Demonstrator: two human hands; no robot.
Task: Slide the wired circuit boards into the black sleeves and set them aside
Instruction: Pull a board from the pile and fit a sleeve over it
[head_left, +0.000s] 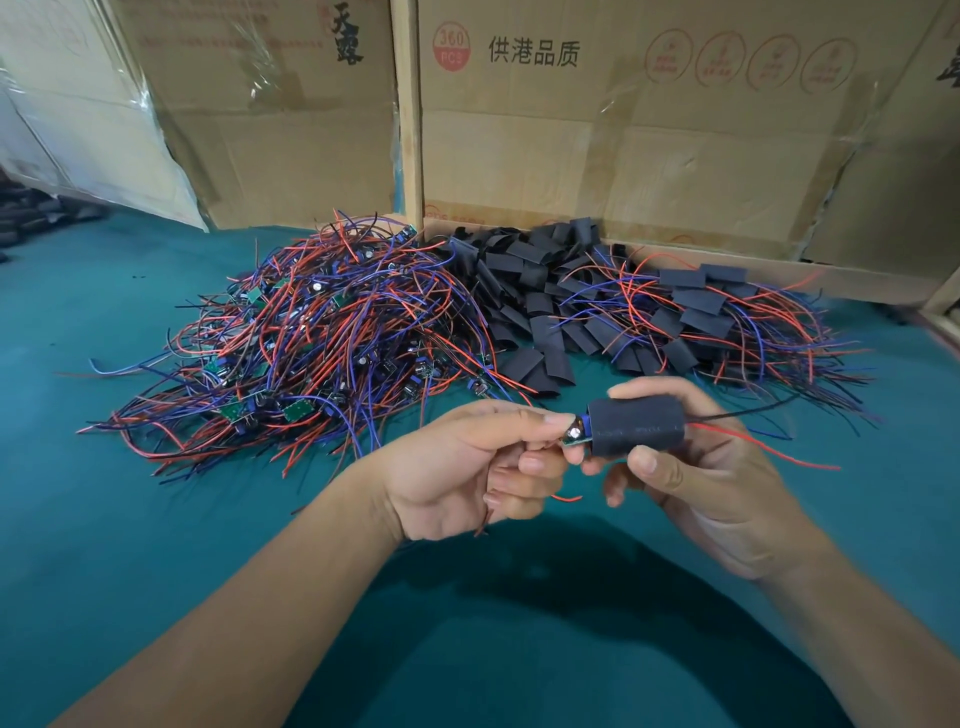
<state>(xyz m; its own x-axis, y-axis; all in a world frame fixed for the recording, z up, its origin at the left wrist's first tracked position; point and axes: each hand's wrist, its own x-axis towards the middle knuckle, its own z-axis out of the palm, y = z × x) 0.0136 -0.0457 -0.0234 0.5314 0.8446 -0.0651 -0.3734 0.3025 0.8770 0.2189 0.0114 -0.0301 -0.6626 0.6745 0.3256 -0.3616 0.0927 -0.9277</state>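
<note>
Circuit board (575, 434) sits mostly inside a black sleeve (638, 427), its green end poking out on the left, held in the air over the near part of the green desk (493, 649). I see my left hand (467, 467) pinching that exposed end while my right hand (691, 467) grips the sleeve; red and black wires trail out to the right. Farther back lie a tangle of wired boards (311, 343) at left, loose sleeves (519, 291) in the middle and sleeved boards (717, 317) at right, before cardboard boxes (623, 130).

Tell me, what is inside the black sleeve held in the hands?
A circuit board sticks out of the black sleeve at its left end; red and black wires exit right. The board's middle is covered.
</note>
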